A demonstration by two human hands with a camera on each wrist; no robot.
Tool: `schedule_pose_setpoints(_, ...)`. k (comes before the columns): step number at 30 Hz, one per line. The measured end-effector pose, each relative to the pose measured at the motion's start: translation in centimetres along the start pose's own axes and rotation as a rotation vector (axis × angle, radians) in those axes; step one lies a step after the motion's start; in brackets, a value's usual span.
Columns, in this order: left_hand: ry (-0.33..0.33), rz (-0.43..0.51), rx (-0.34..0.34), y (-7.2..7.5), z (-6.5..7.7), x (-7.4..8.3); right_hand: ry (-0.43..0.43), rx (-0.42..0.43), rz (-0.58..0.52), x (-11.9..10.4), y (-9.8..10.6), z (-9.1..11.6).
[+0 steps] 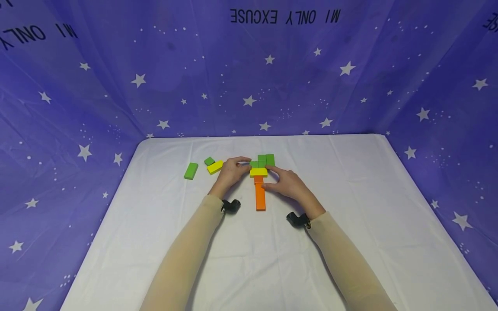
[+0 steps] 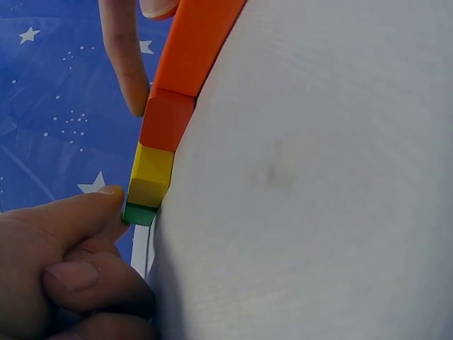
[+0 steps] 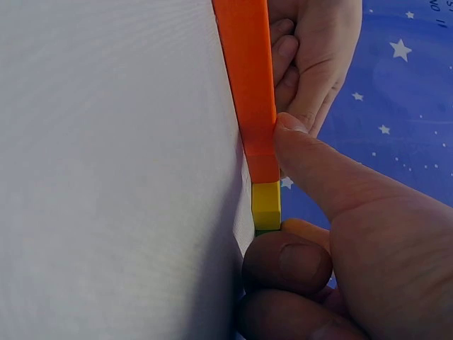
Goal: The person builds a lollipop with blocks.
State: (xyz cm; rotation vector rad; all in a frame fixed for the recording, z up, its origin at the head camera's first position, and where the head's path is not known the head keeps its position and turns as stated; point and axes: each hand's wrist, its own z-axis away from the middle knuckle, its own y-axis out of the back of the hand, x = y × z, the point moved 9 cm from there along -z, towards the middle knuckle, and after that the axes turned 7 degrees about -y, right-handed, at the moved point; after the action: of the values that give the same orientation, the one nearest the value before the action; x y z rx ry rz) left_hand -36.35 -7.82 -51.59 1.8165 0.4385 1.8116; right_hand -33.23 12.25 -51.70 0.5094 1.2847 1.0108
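Observation:
A flat row of blocks lies on the white cloth, viewed from above in the head view. A long orange block (image 1: 260, 198) is nearest, then a short darker orange block (image 1: 258, 180), a yellow block (image 1: 258, 172) laid crosswise and several green blocks (image 1: 270, 160) beyond. My left hand (image 1: 231, 171) touches the left end of the yellow and green blocks with its thumb and forefinger. On the other side is my right hand (image 1: 289, 183); its thumb rests along the orange blocks' side, its forefinger by the yellow block's right end. In the right wrist view, curled fingers partly hide the green blocks.
To the left lie a loose green block (image 1: 191, 171), a small green block (image 1: 209, 161) and a loose yellow block (image 1: 215, 167), which sits close beside my left hand. A purple star-patterned curtain (image 1: 249, 77) stands behind the white table (image 1: 350, 181).

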Motion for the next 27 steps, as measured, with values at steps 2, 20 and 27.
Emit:
schedule_pose_setpoints(2, -0.003, -0.001, -0.001, 0.0, 0.0, 0.0, -0.001, -0.001, 0.001, 0.0, 0.0, 0.0)
schedule_pose_setpoints(20, -0.002, 0.071, 0.018, 0.1, 0.3, -0.1, 0.003, 0.002, 0.003, 0.0, 0.1, 0.1)
schedule_pose_setpoints(27, -0.035, 0.174, 0.071, 0.7, 1.0, 0.4, 0.006, 0.004, 0.004, 0.1, -0.1, 0.0)
